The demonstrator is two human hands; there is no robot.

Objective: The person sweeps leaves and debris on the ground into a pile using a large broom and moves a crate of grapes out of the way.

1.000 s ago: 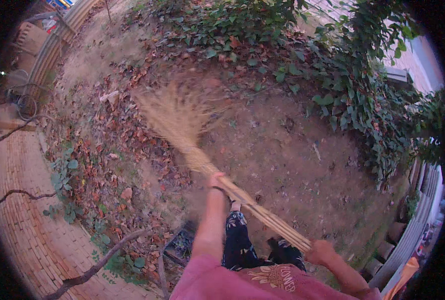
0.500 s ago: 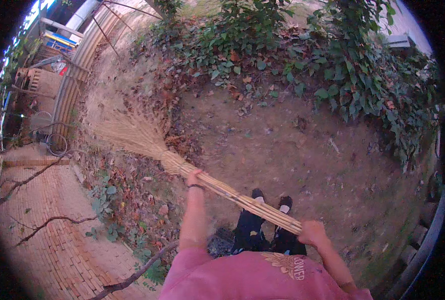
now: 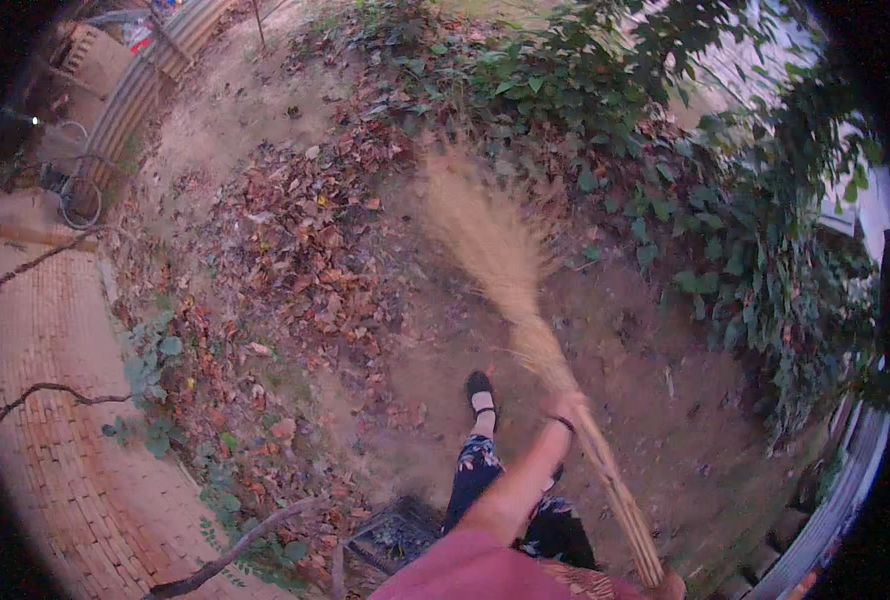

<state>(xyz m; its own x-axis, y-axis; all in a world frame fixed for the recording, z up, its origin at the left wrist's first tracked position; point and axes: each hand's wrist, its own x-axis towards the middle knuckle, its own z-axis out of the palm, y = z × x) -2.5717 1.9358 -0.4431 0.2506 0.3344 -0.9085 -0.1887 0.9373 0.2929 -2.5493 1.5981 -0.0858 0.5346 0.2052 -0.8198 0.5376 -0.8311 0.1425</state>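
Note:
A long straw broom [image 3: 605, 462] slants across the view, its spread bristles [image 3: 490, 235] far ahead over bare dirt close to the green vines. My left hand [image 3: 565, 405] is wrapped round the handle just below where the bristles are bound. At the handle's near end, by the lower edge, my right hand [image 3: 670, 585] grips it, mostly cut off. The bristles are smeared by motion. Left of them lies a wide heap of dry brown leaves [image 3: 310, 240].
Leafy vines [image 3: 705, 230] hang along the right and far side. A brick path [image 3: 75, 440] runs on the left, with bare branches [image 3: 235, 550] over its edge. A dark plastic crate [image 3: 390, 535] stands beside my legs. Corrugated sheeting [image 3: 155, 90] borders the far left.
The broom's bristles have swung from the left over to the right, away from the leaf heap. Both hands keep their hold. One foot has stepped forward, and the view has shifted.

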